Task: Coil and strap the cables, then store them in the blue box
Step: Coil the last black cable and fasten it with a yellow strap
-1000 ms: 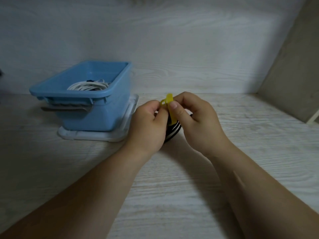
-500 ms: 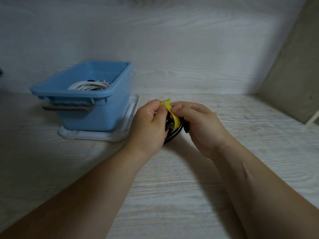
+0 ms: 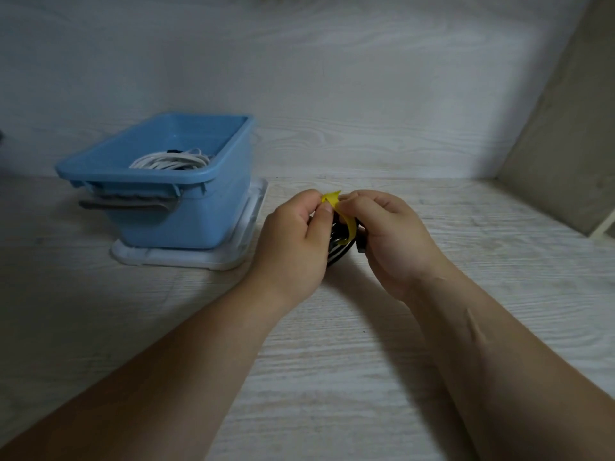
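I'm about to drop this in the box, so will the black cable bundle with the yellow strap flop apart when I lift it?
Probably not much: the yellow strap already loops the black cable bundle, though both hands pinch its loose end, so it may not be fastened. It looks small and likely light, bending rather than rolling.

Left hand [image 3: 293, 241] and right hand [image 3: 389, 234] together over pale wood-grain surface [image 3: 332, 361], both pinching yellow strap [image 3: 342, 216] looped around black coiled cable [image 3: 339, 247]. Blue box [image 3: 199, 214] at left on white lid [image 3: 239, 247], white coiled cable [image 3: 169, 160] inside.
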